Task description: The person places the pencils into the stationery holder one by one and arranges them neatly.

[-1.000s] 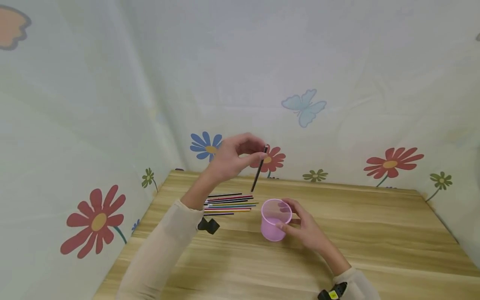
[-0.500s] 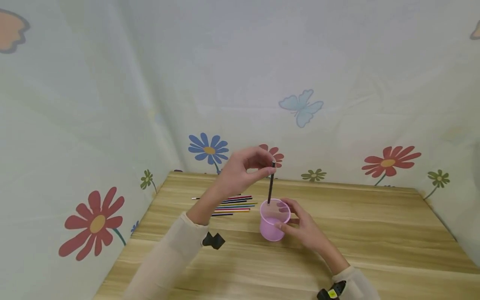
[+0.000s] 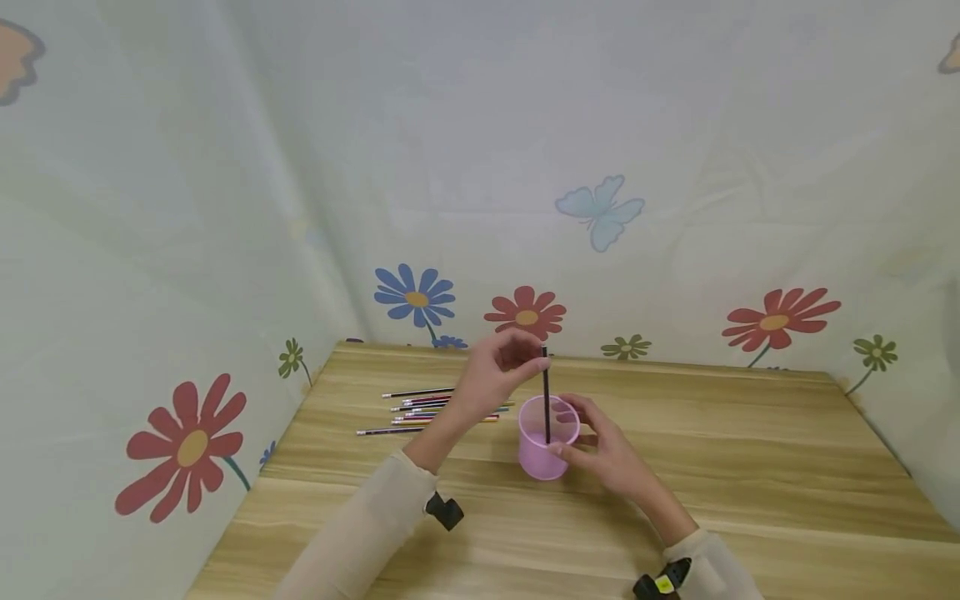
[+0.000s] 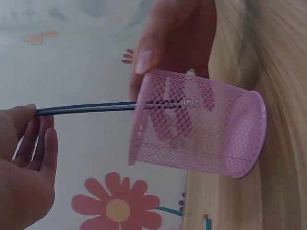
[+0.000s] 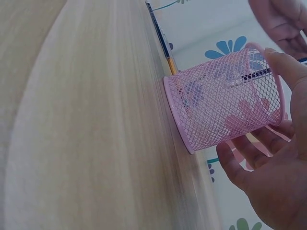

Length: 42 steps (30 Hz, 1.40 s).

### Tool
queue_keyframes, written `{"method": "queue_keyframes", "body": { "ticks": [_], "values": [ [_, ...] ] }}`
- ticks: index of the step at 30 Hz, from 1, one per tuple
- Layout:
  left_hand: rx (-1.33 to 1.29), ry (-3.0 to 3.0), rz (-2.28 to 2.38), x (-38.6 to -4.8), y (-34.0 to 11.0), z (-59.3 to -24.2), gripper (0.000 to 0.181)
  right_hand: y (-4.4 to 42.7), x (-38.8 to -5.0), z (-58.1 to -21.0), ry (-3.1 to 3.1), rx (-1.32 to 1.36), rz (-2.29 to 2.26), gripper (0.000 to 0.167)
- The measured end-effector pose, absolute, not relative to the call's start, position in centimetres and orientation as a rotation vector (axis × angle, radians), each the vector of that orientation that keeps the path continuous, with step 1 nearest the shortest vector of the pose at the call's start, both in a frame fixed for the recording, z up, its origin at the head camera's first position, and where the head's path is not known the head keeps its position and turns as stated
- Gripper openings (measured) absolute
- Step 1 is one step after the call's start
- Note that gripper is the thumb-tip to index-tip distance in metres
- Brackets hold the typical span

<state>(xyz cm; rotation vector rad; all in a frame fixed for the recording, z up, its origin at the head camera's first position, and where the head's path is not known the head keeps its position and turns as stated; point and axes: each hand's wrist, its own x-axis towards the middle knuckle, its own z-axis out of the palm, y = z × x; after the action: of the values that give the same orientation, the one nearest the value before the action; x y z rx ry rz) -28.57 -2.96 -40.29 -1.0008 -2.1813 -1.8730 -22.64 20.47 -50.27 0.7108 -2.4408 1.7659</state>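
A pink mesh cup (image 3: 542, 462) stands upright on the wooden table. My left hand (image 3: 491, 375) pinches a dark pencil (image 3: 547, 392) by its top end; the pencil's lower part is inside the cup, short of the bottom in the left wrist view, where the cup (image 4: 206, 124) shows through its mesh. Around the cup's right side curl the fingers of my right hand (image 3: 611, 454), thumb at the rim. The right wrist view shows that hand (image 5: 273, 177) holding the cup (image 5: 225, 100) near its rim.
Several pencils (image 3: 408, 421) lie in a loose group on the table (image 3: 712, 467), left of the cup and partly behind my left forearm. A white flowered cloth (image 3: 465, 125) hangs behind the table and along its left side.
My left hand has moved down and slightly right, bringing the pencil from above the table into the cup. More of the lying pencils show. My right hand still holds the cup in place.
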Motion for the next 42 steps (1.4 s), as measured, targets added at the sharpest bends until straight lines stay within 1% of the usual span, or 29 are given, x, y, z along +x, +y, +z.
{"method": "queue_keyframes", "body": {
  "ticks": [5, 12, 18, 26, 42],
  "values": [
    [-0.894, -2.244, -1.899, -29.8, -2.2, -42.7, 0.023, 20.6, -22.8, -50.5, -2.434, 0.719, 1.750, 0.073],
    [-0.829, -2.264, -1.882, -31.0, -1.2, -44.7, 0.019, 20.8, -22.9, -50.3, -2.439, 0.751, 1.732, 0.074],
    [-0.760, -2.289, -1.877, -31.0, -1.0, -44.8, 0.020, 20.7, -22.9, -49.9, -2.435, 0.773, 1.740, 0.074],
    [-0.771, -2.339, -1.856, -31.4, -0.8, -45.4, 0.021, 20.7, -22.8, -50.0, -2.446, 0.759, 1.750, 0.074],
    [-0.694, -2.408, -1.916, -31.6, -0.3, -46.7, 0.022, 20.6, -22.6, -50.4, -2.455, 0.737, 1.761, 0.076]
  ]
}}
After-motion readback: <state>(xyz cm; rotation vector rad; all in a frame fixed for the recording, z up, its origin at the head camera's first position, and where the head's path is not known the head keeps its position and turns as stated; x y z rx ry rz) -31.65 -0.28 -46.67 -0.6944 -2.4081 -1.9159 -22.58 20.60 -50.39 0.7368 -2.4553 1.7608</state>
